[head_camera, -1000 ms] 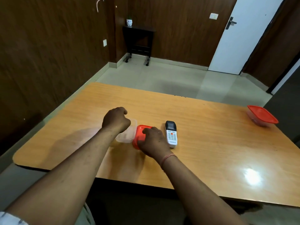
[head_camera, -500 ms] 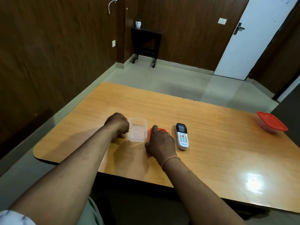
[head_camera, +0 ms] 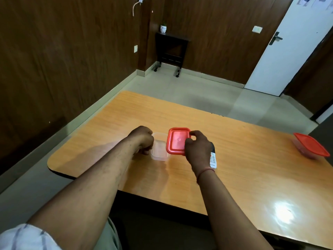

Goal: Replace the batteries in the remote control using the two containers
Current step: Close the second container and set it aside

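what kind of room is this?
Probably an office or meeting room, sparsely furnished: a long wooden table, dark wood-panelled walls, a white door and a tiled floor.

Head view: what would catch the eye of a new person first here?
The red lid, held in the right hand beside the open clear container at the left hand. Next, the second container, red lid on, at the table's far right edge.

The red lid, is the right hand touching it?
Touching. In the head view, the right hand pinches the far right corner of the red lid, thumb and fingers wrapped over its edge.
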